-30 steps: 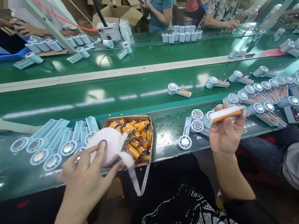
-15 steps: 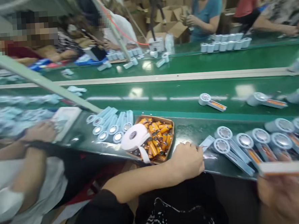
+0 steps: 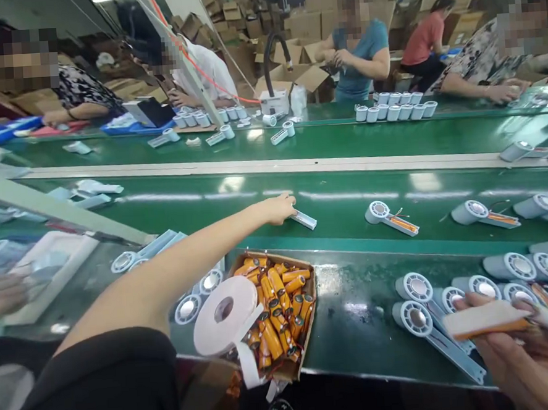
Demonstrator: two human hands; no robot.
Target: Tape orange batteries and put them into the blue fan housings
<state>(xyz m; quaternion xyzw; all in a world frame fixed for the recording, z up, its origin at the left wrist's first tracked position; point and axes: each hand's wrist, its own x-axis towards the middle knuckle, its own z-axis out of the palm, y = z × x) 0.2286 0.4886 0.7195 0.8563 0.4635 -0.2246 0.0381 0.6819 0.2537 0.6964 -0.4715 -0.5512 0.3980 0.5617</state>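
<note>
The left hand (image 3: 282,209), its grip hidden, is covering part of a pale housing (image 3: 306,220), whose long axis is slanting rightward, toward the wearer. The farther right hand (image 3: 527,359) is gripping a white-topped orange piece (image 3: 488,320).

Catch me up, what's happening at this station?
The person's left hand reaches over the green belt to a light-blue housing; whether it's firmly grasped is hard to tell. The right hand holds an orange cell with a white strip along it. The white tape roll rests against a cardboard box of orange cells on the bench.
</note>
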